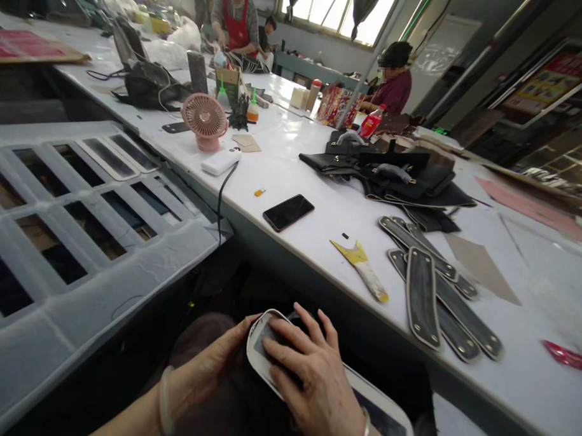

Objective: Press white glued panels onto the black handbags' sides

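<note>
A long piece with rounded ends, a pale rim and a dark middle (382, 409), lies across my lap below the table edge. My left hand (222, 349) holds its far left end, fingers curled round the outer side and partly hidden. Across its upper face lies my right hand (314, 371), fingers spread and pressing near the same end. Several dark strips with pale edging and metal studs (422, 297) are piled on the table to the right. A yellow and white scraper-like tool (363, 268) and a black phone (288, 212) rest nearer the middle.
The white table (318, 257) carries a pink fan (204, 121), a white power bank (220, 162), glue bottles, and black leather pieces (392, 167). At left stands a grey slotted panel (98, 262) with pale pieces on it. Several people are at the back.
</note>
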### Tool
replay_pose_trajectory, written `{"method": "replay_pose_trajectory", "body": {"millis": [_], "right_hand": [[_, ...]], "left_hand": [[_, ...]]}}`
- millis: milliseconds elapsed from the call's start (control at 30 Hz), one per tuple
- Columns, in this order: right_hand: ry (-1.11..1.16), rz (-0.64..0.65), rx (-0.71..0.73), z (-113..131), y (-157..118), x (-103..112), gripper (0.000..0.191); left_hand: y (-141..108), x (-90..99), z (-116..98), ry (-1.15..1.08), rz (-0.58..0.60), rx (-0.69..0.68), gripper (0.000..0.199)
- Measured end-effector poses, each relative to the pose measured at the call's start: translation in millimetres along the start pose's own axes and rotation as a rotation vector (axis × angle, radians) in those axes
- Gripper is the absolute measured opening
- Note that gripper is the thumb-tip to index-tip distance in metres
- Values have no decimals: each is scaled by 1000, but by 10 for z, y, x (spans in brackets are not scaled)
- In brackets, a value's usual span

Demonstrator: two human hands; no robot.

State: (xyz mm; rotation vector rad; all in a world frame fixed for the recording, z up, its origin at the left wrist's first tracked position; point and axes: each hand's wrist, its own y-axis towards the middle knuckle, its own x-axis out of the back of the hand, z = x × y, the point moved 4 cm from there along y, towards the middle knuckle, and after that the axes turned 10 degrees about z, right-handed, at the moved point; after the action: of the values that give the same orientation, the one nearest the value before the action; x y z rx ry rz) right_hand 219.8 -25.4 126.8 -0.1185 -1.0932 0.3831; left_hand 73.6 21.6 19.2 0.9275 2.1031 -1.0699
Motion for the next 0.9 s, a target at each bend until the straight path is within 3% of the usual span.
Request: {"method": "replay_pose_trajectory", "body": {"millis": [267,467,700,900], "right_hand": [[49,-65,13,6,-66,-47,41],[26,-80,23,24,-80,-29,40],[68,-61,11,25,-102,-35,31],[82,-58,40,20,-106,-32,33]], "left_hand": [[-57,-21,-100,40,-44,134,45],[-106,-131,-195,149,44,120,46],[-159,-217,-123,166,85,86,61],[-295,-210,-254,456,-147,-51,48]]}}
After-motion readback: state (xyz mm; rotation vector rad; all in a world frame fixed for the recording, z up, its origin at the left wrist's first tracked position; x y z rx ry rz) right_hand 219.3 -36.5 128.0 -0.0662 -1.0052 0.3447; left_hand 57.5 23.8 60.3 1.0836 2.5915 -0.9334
